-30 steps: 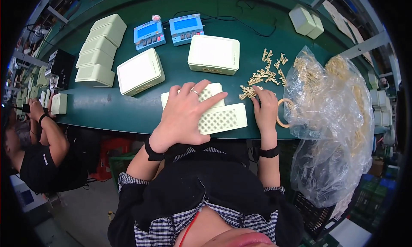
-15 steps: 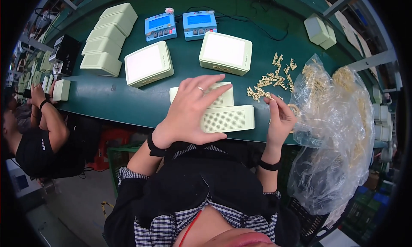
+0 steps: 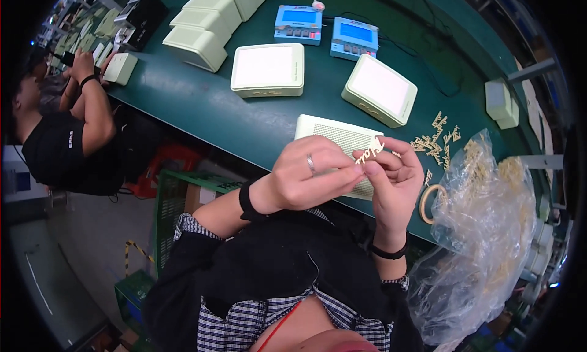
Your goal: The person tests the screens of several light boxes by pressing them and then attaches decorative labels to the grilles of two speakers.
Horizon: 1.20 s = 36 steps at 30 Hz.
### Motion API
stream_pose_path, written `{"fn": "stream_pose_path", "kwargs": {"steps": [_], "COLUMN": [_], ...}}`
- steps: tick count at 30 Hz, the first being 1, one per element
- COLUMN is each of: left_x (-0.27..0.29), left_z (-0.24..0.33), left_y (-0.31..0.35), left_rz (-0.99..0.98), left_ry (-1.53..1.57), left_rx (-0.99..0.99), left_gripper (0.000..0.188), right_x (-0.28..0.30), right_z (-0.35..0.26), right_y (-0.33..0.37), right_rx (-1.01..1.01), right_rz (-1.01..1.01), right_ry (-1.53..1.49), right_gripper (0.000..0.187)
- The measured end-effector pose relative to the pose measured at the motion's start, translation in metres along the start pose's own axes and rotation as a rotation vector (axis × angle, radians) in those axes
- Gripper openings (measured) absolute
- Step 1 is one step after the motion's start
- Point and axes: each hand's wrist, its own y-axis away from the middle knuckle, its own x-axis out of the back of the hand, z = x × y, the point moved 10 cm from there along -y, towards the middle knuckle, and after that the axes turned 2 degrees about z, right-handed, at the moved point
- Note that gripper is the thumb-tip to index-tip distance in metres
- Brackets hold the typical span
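Note:
A small gold badge in script lettering (image 3: 373, 149) is held up in front of me, between the fingertips of both hands. My left hand (image 3: 309, 174), with a ring on one finger, is closed in a pinch at the badge's lower end. My right hand (image 3: 396, 184) pinches the same badge between thumb and curled fingers. Beneath them lies a pale green box with a perforated front (image 3: 324, 129), partly hidden by the hands. Beyond my right hand, a loose pile of similar gold badges (image 3: 435, 145) lies on the green table (image 3: 202, 113).
Two pale boxes with white tops (image 3: 269, 67) (image 3: 382, 89) stand farther back, before two blue devices with screens (image 3: 298, 25) (image 3: 354, 37). More boxes (image 3: 199, 37) line the far left. A clear plastic bag (image 3: 489, 211) and tape roll (image 3: 430, 204) lie right. A co-worker (image 3: 67, 132) is left.
My left hand has come from above the perforated boxes to join my right hand. Both now pinch the badge, which has moved from beside the pile to over a box. The view has turned.

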Motion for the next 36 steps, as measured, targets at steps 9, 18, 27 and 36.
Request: {"fn": "stream_pose_path", "kwargs": {"steps": [9,18,27,36], "left_x": [0.042,0.062,0.062,0.058], "left_z": [-0.034,-0.072,-0.081,-0.082], "left_y": [0.015,0.042,0.046,0.045], "left_rz": [-0.001,0.052,0.016,-0.003], "left_ry": [-0.121,-0.163,-0.138,-0.131], "left_rx": [0.183,0.353,0.359,0.369], "left_gripper": [0.032,0.03,0.029,0.029], "right_x": [-0.016,-0.051,-0.049,-0.05], "right_z": [-0.019,0.009,0.011,0.007], "right_y": [-0.027,-0.034,-0.035,-0.033], "right_rx": [0.243,0.346,0.329,0.352], "right_rz": [-0.219,-0.474,-0.378,-0.379], "right_ry": [0.711,1.02,1.033,1.051], "right_gripper": [0.029,0.021,0.019,0.017]}}
